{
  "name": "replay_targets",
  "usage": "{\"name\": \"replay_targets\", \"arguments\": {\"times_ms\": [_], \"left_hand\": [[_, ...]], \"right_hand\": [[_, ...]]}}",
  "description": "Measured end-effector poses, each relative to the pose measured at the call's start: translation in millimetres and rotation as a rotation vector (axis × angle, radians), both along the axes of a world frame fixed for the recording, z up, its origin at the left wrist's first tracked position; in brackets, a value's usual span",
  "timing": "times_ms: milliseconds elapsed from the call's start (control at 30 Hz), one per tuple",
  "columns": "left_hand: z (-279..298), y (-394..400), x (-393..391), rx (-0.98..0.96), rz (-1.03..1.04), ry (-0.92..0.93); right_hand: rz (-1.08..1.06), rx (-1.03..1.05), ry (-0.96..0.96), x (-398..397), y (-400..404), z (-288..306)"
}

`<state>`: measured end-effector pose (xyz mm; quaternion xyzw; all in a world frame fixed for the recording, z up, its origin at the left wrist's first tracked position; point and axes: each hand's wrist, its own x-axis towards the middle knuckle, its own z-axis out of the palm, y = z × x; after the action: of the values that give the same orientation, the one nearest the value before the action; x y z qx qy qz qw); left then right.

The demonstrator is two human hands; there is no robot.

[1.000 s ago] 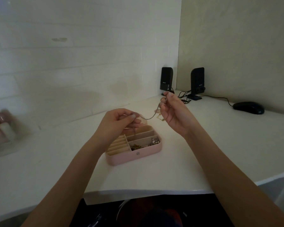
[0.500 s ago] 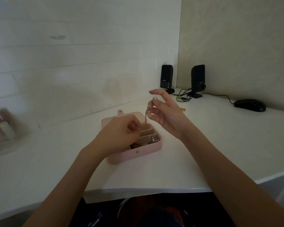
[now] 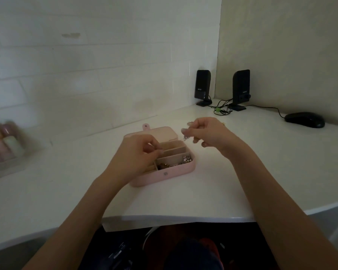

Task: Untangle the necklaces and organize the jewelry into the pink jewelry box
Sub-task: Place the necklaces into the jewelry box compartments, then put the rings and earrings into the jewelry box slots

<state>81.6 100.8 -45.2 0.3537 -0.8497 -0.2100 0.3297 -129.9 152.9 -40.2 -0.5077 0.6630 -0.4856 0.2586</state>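
The pink jewelry box [image 3: 176,173] lies open on the white desk [image 3: 213,191], its lid flat behind it. Small trinkets [image 3: 186,159] fill its front right compartment. My left hand [image 3: 137,154] hovers over the box's left half with thumb and fingertips pinched together above a middle compartment; the chain there is too thin to make out. My right hand [image 3: 209,133] is just right of the lid and pinches the thin necklace [image 3: 185,137], a silvery bit dangling from its fingers.
Two black speakers [image 3: 202,87] with tangled cables stand in the back corner. A black mouse [image 3: 304,119] lies at the far right. A clear case of pastel bottles [image 3: 2,145] sits at the left. The desk's front edge runs just below my forearms.
Both hands have come down toward the box. The chain, stretched between them a second ago, has been brought down to the compartments, and the right hand's fingers have curled in.
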Motion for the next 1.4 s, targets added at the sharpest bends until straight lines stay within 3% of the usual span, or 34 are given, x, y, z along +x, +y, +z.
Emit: {"name": "replay_targets", "arguments": {"times_ms": [100, 333, 467, 533, 633, 733, 833, 1100, 1200, 1300, 1400], "left_hand": [[-5.0, -1.0, 3.2, -0.042, -0.007, -0.078], [-13.6, -3.3, 0.0, -0.047, -0.052, -0.159], [-20.3, -5.3, 1.1, -0.017, -0.063, -0.085], [-22.9, -5.8, 1.8, -0.016, -0.080, -0.067], [-23.2, -7.6, 3.3, -0.020, -0.120, -0.094], [-22.6, -8.3, 4.6, 0.007, -0.158, -0.111], [-21.6, -5.0, 5.7, 0.006, -0.198, -0.076], [-25.6, 1.6, 9.0, 0.007, -0.258, -0.069], [-17.0, -8.5, 8.3, 0.086, -0.261, -0.029], [-9.6, -39.1, -2.9, 0.065, -0.088, 0.070], [-14.6, -72.0, -17.5, 0.012, 0.110, 0.094]], "right_hand": [[0.090, 0.176, 0.149, -1.0, 6.1, 1.2], [0.209, 0.374, 0.284, 5.0, 5.2, -6.4], [0.222, 0.365, 0.168, 0.1, 4.2, -8.1], [0.148, 0.309, 0.100, -5.0, 0.6, -8.9], [-0.163, 0.091, -0.015, -23.0, -13.9, -15.0], [-0.563, 0.079, 0.347, -50.1, -30.5, -26.2], [-0.654, 0.181, 0.589, -65.0, -45.0, -33.6], [-0.486, 0.302, 0.796, -78.7, -68.4, -39.9], [-0.445, 0.288, 0.774, -82.0, -72.0, -37.7], [-0.481, 0.217, 0.748, -83.4, -69.9, -41.8], [-0.521, 0.178, 0.853, -82.9, -66.6, -44.3]]}}
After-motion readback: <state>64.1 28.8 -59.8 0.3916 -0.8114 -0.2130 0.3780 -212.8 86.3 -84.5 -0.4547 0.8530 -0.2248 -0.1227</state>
